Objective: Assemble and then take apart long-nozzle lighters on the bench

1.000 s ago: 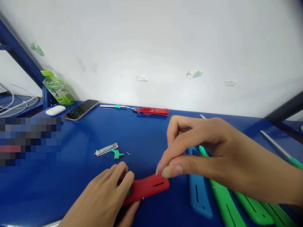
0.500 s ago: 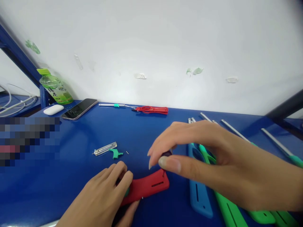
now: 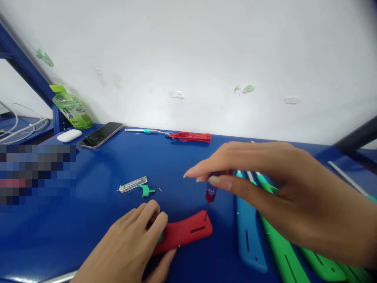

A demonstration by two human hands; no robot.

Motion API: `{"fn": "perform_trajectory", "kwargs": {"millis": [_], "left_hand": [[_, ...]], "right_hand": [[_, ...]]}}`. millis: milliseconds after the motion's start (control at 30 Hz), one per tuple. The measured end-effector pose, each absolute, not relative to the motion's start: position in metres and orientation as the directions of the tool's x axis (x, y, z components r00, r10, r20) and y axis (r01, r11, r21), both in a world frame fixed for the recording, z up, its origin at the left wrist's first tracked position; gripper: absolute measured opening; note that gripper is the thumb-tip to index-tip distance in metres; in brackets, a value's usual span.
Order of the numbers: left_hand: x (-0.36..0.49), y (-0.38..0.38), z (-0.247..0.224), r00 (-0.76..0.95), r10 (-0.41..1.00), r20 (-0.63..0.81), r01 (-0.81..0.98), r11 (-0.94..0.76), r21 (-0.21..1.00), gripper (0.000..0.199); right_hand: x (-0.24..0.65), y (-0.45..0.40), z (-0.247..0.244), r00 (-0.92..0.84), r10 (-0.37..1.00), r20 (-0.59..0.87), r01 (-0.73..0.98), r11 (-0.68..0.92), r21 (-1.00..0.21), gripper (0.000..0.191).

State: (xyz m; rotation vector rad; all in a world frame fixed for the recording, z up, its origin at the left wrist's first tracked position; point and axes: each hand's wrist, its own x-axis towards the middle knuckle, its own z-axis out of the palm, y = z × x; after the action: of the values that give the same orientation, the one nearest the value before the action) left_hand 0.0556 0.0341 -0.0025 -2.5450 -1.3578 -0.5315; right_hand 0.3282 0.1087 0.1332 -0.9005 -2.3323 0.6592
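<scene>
While L hand [image 3: 129, 239] is gripping red handle [image 3: 182, 234] over blue table [image 3: 103, 169], R hand [image 3: 279, 188] is pinching screwdriver [image 3: 211, 193], tip at handle's R end.
Phone [image 3: 101, 135] & bottle [image 3: 75, 112] are sitting back L, nr patchy white wall [image 3: 206, 51].

Bottle [image 3: 74, 111]: far left corner of surface [image 3: 176, 169], behind case [image 3: 70, 135]
Phone [image 3: 101, 135]: right of case
Wired handle [image 3: 197, 136]: far edge, right of phone
Clip [image 3: 145, 191]: between tube [image 3: 133, 184] and screw [image 3: 160, 189]
Near handle [image 3: 184, 234]: before clip, in left hand [image 3: 129, 237]
Screwdriver [image 3: 211, 194]: at the near handle's right end
Handle row [image 3: 278, 247]: toward right edge
</scene>
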Motion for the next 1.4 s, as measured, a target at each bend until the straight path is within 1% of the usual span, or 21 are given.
{"fn": "perform_trajectory", "kwargs": {"millis": [100,267,467,567,700,867,967,1067,1200,1267,1400], "left_hand": [[0.055,0.034,-0.003,0.503,0.773,0.387,0.836,-0.549,0.012,0.029],[0.058,0.037,0.001,0.515,0.762,0.391,0.824,-0.566,0.017,0.026],[0.057,0.037,0.002,0.504,0.785,0.36,0.823,-0.563,0.078,0.023],[0.056,0.035,-0.001,0.499,0.778,0.383,0.827,-0.559,0.057,0.027],[0.055,0.033,-0.002,0.498,0.784,0.37,0.83,-0.555,0.061,0.027],[0.055,0.035,-0.002,0.49,0.8,0.347,0.833,-0.547,0.086,0.026],[0.056,0.036,-0.002,0.486,0.799,0.355,0.833,-0.546,0.088,0.026],[0.056,0.037,-0.002,0.48,0.801,0.358,0.833,-0.544,0.1,0.025],[0.057,0.037,0.0,0.489,0.801,0.346,0.824,-0.554,0.118,0.022],[0.057,0.037,0.001,0.496,0.797,0.345,0.817,-0.563,0.125,0.021],[0.057,0.037,0.003,0.511,0.796,0.325,0.812,-0.571,0.121,0.022]], "right_hand": [[0.334,0.111,0.133,-0.639,0.724,0.259,0.46,0.63,-0.626,0.031],[0.335,0.109,0.133,-0.63,0.755,0.182,0.489,0.568,-0.661,0.024],[0.325,0.113,0.13,-0.614,0.759,0.216,0.43,0.551,-0.715,0.012],[0.325,0.117,0.131,-0.603,0.762,0.235,0.396,0.542,-0.741,0.016],[0.331,0.118,0.136,-0.664,0.724,0.183,0.368,0.531,-0.764,0.019],[0.33,0.119,0.133,-0.674,0.717,0.178,0.332,0.509,-0.794,0.017],[0.327,0.12,0.13,-0.638,0.743,0.202,0.294,0.477,-0.828,0.01],[0.328,0.121,0.131,-0.622,0.754,0.213,0.249,0.448,-0.859,0.018],[0.332,0.119,0.132,-0.701,0.69,0.18,0.266,0.488,-0.831,0.02],[0.333,0.118,0.131,-0.703,0.689,0.175,0.28,0.495,-0.822,0.022],[0.33,0.116,0.128,-0.682,0.709,0.179,0.271,0.473,-0.838,0.016]]}}
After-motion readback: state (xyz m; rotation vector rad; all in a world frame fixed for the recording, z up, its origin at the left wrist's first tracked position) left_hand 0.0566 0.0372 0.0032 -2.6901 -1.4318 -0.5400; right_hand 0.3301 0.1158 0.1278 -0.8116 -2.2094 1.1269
